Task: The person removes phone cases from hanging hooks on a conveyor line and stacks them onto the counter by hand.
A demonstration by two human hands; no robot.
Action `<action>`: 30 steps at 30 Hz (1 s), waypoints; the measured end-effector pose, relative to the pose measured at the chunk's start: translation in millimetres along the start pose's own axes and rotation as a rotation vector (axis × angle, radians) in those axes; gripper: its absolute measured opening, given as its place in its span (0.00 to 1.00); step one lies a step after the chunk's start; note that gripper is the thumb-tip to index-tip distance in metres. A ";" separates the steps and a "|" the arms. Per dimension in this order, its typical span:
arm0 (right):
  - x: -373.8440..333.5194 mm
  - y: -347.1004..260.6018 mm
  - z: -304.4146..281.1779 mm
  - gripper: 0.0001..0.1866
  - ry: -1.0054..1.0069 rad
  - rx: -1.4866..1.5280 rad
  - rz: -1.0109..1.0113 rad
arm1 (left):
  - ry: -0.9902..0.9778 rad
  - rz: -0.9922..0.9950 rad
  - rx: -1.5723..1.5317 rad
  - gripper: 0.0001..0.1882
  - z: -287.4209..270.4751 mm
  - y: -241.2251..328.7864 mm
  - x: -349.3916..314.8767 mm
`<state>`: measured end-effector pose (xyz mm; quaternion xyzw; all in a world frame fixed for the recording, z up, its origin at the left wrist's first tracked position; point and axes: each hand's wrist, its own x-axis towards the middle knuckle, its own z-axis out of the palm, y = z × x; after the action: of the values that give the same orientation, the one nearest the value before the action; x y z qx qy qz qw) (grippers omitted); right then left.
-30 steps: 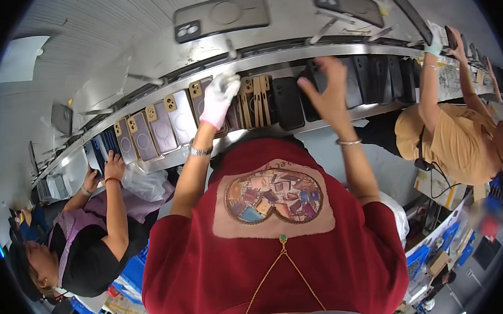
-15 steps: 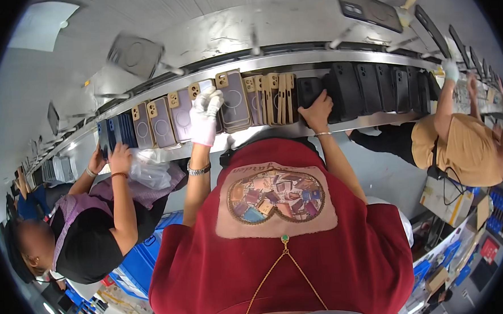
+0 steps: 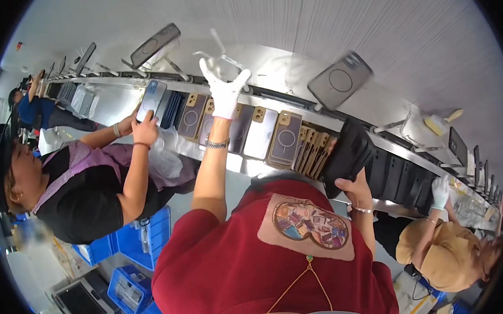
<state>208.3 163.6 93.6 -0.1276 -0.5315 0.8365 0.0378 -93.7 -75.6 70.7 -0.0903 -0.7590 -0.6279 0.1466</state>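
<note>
My left hand [image 3: 225,93], in a white glove, is raised over the far edge of the metal ledge. Its fingers are spread beside a blurred white wire holder [image 3: 226,60], and nothing shows in them. My bare right hand [image 3: 357,190] grips a stack of black phone cases [image 3: 349,154], lifted and tilted; how many are in it I cannot tell. Left of that stack, gold-rimmed phone cases [image 3: 312,151] stand on edge. Further left, purple-grey phone cases with gold camera frames [image 3: 285,138] lie in a row below my left hand.
Holders along a rail carry grey clear phone cases [image 3: 340,79]. More black cases [image 3: 397,175] line the ledge [image 3: 266,169] to the right. At left a person [image 3: 88,182] handles a blue phone case [image 3: 152,99]; another person [image 3: 438,244] works at right. Blue crates [image 3: 130,288] stand behind.
My left hand has risen from the case row and spread its fingers. My right hand has lifted black cases off the ledge. The view has turned, and the hanging cases have shifted.
</note>
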 end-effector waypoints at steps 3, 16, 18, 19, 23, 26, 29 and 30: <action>30.4 -48.9 17.0 0.50 -0.157 -0.112 -0.235 | -0.080 -0.274 -0.376 0.48 38.0 10.6 9.9; 109.2 -113.3 -28.7 0.43 0.090 -0.505 -0.358 | -0.624 -0.519 -0.791 0.18 135.7 15.8 -15.6; 89.0 -115.0 -35.9 0.43 0.092 -0.434 -0.398 | -0.692 -0.440 -0.768 0.17 140.5 27.4 -29.5; 82.5 -116.7 -41.4 0.42 0.080 -0.357 -0.446 | -0.767 -0.269 -0.639 0.18 137.9 38.8 -33.0; 71.2 -127.5 -67.1 0.43 0.213 -0.550 -0.519 | -0.875 -0.320 -0.537 0.19 149.3 36.9 -46.9; 77.9 -136.7 -104.8 0.43 0.246 -0.485 -0.392 | -0.906 -0.389 -0.747 0.14 183.5 35.1 -49.4; 54.3 -124.2 -108.0 0.47 0.202 -0.580 -0.370 | -0.977 -0.335 -0.777 0.14 198.1 28.9 -61.7; 43.0 -116.9 -110.5 0.47 0.198 -0.498 -0.407 | -1.008 -0.256 -0.742 0.14 198.6 28.5 -67.7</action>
<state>186.4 319.8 146.8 -0.1047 -0.7279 0.6399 0.2231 -42.5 127.8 40.9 -0.3281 -0.4714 -0.7420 -0.3458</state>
